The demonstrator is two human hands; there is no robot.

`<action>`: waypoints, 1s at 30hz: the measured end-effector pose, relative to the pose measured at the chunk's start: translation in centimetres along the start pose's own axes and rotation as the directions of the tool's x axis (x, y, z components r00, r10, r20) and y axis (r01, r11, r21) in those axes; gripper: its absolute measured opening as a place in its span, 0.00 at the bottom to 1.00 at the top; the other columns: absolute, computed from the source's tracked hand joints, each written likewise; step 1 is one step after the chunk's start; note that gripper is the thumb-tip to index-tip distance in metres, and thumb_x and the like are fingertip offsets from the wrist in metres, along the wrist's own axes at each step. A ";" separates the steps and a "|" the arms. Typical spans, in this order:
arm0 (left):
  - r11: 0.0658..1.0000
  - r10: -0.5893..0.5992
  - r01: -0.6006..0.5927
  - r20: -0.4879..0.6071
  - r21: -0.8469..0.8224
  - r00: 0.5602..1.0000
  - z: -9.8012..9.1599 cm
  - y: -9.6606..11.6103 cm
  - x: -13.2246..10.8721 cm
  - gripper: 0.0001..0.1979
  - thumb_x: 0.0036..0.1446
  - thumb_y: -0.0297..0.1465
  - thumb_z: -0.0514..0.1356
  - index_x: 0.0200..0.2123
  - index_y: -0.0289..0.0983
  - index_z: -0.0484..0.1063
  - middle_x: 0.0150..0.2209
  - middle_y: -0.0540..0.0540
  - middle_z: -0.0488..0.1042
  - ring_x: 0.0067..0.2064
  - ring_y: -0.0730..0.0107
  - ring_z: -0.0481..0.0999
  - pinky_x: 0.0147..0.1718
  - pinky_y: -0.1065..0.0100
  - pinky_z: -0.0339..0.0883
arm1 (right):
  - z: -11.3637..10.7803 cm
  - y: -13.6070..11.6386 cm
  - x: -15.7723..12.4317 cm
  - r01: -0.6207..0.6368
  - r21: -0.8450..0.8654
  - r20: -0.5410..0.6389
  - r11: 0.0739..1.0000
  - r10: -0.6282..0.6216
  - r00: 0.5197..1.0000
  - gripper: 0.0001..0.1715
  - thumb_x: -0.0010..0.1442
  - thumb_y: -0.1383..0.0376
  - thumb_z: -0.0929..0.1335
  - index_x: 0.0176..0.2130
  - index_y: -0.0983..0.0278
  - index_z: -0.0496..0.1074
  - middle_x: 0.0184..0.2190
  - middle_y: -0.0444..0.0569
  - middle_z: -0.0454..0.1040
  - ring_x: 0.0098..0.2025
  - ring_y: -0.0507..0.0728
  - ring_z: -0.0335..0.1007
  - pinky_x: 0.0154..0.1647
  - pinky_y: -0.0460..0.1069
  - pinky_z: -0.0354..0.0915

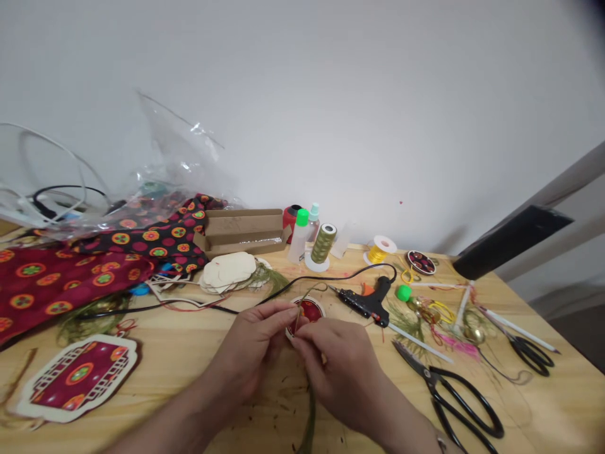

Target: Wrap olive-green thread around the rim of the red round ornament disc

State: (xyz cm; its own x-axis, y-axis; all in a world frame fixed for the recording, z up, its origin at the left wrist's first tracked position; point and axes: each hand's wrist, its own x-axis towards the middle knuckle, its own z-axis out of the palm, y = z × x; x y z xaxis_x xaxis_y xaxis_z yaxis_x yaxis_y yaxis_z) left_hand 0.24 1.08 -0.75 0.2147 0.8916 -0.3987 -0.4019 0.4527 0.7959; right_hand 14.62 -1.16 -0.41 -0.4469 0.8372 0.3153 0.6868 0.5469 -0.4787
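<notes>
A small round ornament [312, 310] with a pale rim and dark red patterned fabric is held between my hands over the table. My left hand [250, 345] is closed on its left edge, thumb and forefinger at a thin green cord that runs across its front. My right hand [343, 369] pinches at the ornament's lower edge, where the cord passes; its fingertips partly hide what they grip. Below the hands hangs a green thread tassel [310, 419]. Just beyond the ornament lies a black glue gun [366, 302].
Large scissors [430, 378] lie near my right forearm, smaller scissors [524, 350] farther right. A fabric-covered wooden plaque [78, 378] lies left. Behind are pale wooden blanks [229, 271], a cardboard box [246, 230], a green thread spool [324, 244] and patterned fabric [70, 277]. A black cable crosses the table.
</notes>
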 end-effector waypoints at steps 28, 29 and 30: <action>0.987 0.013 -0.028 0.092 0.156 0.996 0.0 -0.5 -0.1 0.08 0.46 0.33 0.62 0.23 0.33 0.74 0.18 0.52 0.68 0.15 0.84 0.51 0.13 0.76 0.38 | -0.2 0.9 1.9 -0.473 0.862 0.374 0.184 0.398 0.837 0.21 0.52 0.55 0.66 0.39 0.68 0.68 0.22 0.44 0.67 0.24 0.51 0.63 0.23 0.45 0.60; 0.987 0.013 -0.028 0.092 0.161 0.996 0.0 -0.5 -0.1 0.08 0.46 0.33 0.62 0.23 0.33 0.74 0.18 0.52 0.68 0.15 0.84 0.52 0.13 0.76 0.38 | -0.3 0.9 1.9 -0.478 0.861 0.383 0.174 0.396 0.835 0.20 0.52 0.55 0.66 0.39 0.68 0.68 0.21 0.44 0.66 0.21 0.49 0.61 0.20 0.44 0.57; 0.986 0.012 -0.026 0.087 0.165 0.996 0.0 -0.4 -0.1 0.09 0.46 0.34 0.62 0.22 0.33 0.74 0.18 0.52 0.68 0.15 0.84 0.52 0.13 0.76 0.38 | -0.4 0.8 1.9 -0.482 0.859 0.388 0.172 0.396 0.832 0.20 0.52 0.55 0.66 0.39 0.68 0.68 0.20 0.43 0.66 0.20 0.48 0.59 0.18 0.43 0.54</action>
State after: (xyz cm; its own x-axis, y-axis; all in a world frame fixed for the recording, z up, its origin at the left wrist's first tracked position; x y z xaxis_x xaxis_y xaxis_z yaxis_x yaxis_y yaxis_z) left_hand 0.42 0.81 -1.04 0.2865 0.8926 -0.3480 -0.2555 0.4213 0.8702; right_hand 14.57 0.93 0.15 -0.3220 0.9145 -0.2449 -0.1588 -0.3072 -0.9383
